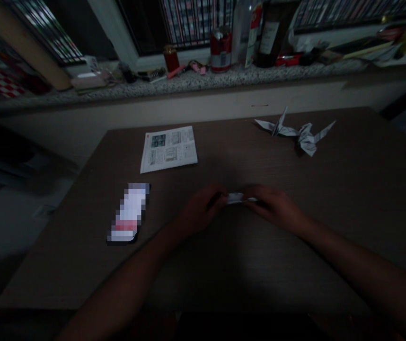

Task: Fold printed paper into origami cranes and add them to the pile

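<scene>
A small folded piece of paper (234, 198), pale and narrow, is pinched between my two hands above the middle of the table. My left hand (206, 206) grips its left end with thumb and fingers together. On the other end, my right hand (274, 206) is closed, its fingers covering part of the paper. The exact folds are too dark and small to make out. Beyond my right hand, two paper cranes folded from printed sheet, a left crane (277, 128) and a right crane (306, 139), stand near the back edge.
A folded newspaper sheet (170, 149) lies at the back left of the brown table (203, 279). Nearer, a phone (129, 213) has its screen lit and blurred out. Along the stone windowsill (189, 85) stand a red can (220, 49), bottles and assorted small items.
</scene>
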{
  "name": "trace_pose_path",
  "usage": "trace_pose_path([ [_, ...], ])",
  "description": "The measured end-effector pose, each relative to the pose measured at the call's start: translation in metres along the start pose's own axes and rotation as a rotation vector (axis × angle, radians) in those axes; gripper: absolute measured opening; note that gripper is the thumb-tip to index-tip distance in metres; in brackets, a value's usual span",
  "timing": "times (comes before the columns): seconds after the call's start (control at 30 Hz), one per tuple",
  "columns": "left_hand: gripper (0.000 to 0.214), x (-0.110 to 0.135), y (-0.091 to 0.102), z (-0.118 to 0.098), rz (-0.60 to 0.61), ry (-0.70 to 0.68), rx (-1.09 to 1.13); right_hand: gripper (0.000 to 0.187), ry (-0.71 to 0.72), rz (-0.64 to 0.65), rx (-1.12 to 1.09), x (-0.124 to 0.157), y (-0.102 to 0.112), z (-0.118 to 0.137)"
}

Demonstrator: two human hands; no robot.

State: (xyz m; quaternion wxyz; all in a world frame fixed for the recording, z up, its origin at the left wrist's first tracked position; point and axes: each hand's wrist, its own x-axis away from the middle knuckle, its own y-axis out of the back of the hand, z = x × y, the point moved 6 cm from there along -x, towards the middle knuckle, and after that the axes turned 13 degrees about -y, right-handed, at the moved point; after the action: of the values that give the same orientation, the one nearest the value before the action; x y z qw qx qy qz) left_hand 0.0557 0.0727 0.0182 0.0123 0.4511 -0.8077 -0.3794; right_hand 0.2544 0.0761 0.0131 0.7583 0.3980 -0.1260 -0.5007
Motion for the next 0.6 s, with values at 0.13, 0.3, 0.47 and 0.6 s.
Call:
trace_pose_path([
  [0.13,0.015,0.0,-0.002,0.0,0.01,-0.064,-0.034,0.011,-0.087,-0.004,-0.007,-0.003,0.0,-0.005],
  [0.3,0.01,-0.002,-0.006,0.008,0.006,-0.046,-0.096,0.011,-0.086,-0.032,0.018,-0.006,-0.001,-0.005],
  [0.47,0.008,-0.006,-0.005,0.011,-0.039,-0.055,-0.133,0.012,-0.088,-0.045,0.043,-0.008,-0.004,-0.008],
  [0.6,0.008,-0.008,-0.006,0.014,-0.045,-0.071,-0.162,0.012,-0.049,-0.059,0.052,-0.01,-0.005,-0.011],
])
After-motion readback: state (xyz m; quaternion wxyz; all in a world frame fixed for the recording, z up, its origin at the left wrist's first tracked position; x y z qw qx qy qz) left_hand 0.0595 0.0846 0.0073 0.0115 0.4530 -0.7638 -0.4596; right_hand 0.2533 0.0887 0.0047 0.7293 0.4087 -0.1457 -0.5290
